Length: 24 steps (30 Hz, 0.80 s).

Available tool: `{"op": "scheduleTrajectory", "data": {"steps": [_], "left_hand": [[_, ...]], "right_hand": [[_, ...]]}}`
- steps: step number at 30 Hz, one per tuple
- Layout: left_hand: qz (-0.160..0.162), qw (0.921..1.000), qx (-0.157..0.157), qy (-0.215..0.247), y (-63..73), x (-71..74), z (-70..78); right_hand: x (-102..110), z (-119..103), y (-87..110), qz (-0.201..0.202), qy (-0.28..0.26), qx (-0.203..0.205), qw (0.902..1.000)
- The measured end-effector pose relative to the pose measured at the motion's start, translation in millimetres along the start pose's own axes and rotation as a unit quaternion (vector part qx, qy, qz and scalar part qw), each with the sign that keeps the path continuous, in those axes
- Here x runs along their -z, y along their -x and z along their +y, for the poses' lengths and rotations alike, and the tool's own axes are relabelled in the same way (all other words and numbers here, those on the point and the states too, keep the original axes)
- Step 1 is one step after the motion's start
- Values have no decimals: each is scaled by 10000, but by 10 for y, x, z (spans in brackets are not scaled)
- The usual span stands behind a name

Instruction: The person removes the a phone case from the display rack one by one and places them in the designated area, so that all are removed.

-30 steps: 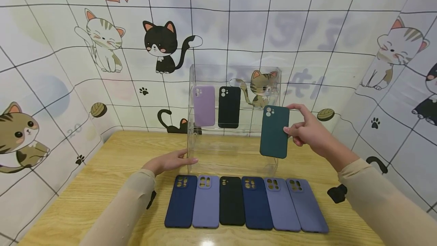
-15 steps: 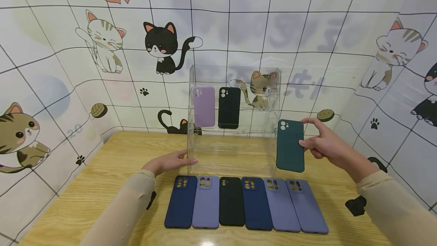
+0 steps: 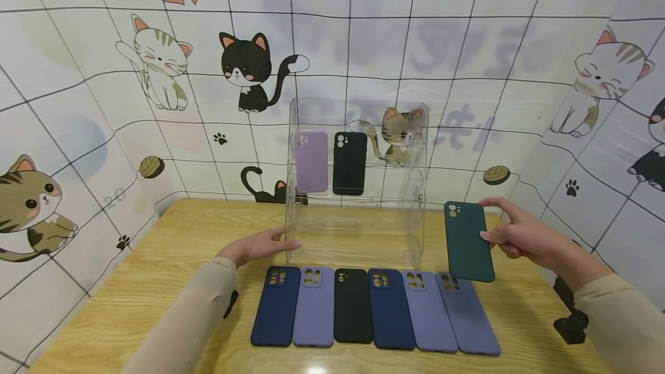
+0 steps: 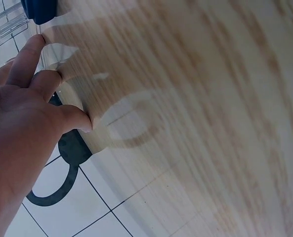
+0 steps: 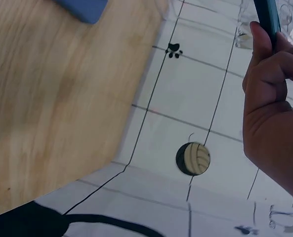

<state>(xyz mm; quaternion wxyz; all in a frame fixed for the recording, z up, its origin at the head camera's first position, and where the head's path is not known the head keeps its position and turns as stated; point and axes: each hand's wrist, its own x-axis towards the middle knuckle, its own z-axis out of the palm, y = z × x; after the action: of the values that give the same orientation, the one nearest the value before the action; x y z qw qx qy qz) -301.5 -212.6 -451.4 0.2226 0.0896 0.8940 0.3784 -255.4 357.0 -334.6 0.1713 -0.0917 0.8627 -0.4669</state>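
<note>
My right hand (image 3: 530, 238) pinches a dark green phone case (image 3: 467, 244) by its right edge. The case is upright, slightly tilted, in front of the rightmost lilac phone case (image 3: 470, 316); in the right wrist view the green case (image 5: 268, 19) shows edge-on between thumb and fingers. My left hand (image 3: 260, 245) rests against the lower left side of a clear tiered display rack (image 3: 353, 225), its fingers fairly straight. On the rack's upper tier stand a light purple phone case (image 3: 312, 161) and a black phone case (image 3: 350, 163), side by side.
Several more phone cases lie in a row before the rack, among them a navy one (image 3: 276, 307), a lilac one (image 3: 314, 310) and a black one (image 3: 353, 307). The wooden table (image 3: 171, 258) meets a cat-patterned wall covering (image 3: 197, 131) behind and at both sides.
My right hand has carried the green phone case away from the rack, rightward and down toward the row's right end. The left hand has stayed at the rack's side.
</note>
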Motion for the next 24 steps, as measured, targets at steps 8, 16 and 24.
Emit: {"op": "scheduleTrajectory", "data": {"steps": [8,16,24], "left_hand": [[20,10000,-22,-11,-25,2,-25],[13,10000,26,-31,-34,1,-16],[-1,10000,-14,-22,-37,0,-19]], "right_hand": [[143,387,86,-496,-8,-242,9985],[247,815,175,-1018,-318,-422,9934],[272,1154,248,-1449,-687,-722,9844]]}}
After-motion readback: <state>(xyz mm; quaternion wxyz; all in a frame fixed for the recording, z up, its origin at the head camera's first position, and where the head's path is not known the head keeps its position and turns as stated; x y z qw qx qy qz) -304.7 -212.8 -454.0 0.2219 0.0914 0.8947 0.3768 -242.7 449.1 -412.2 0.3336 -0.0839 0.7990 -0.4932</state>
